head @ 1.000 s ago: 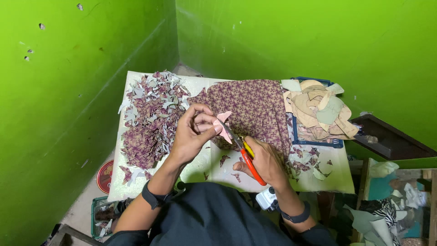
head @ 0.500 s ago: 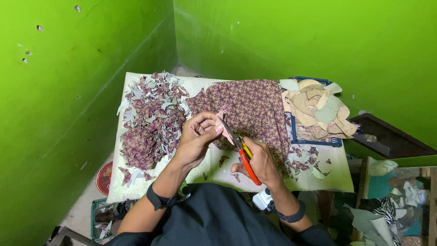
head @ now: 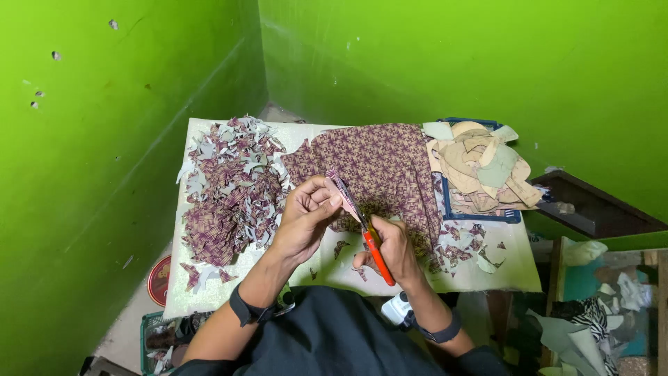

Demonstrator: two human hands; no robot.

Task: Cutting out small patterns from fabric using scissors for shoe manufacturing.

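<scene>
Two big risks sit on the tabletop (head: 515, 278): the patterned fabric sheet (head: 379, 170) spread across its middle could snag under the wrists, and the heap of cut scraps (head: 233, 191) along its left edge could scatter if brushed. Smaller still, the left hand (head: 306, 219) pinches a fabric piece (head: 341, 191) above the front edge while the right hand (head: 396, 254) grips orange-handled scissors (head: 376, 254), whose blades run close to the left fingertips (head: 332, 202) and could nick them.

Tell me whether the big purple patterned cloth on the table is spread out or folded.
Spread out: the purple patterned cloth lies flat across the white table, with no fold visible.
</scene>
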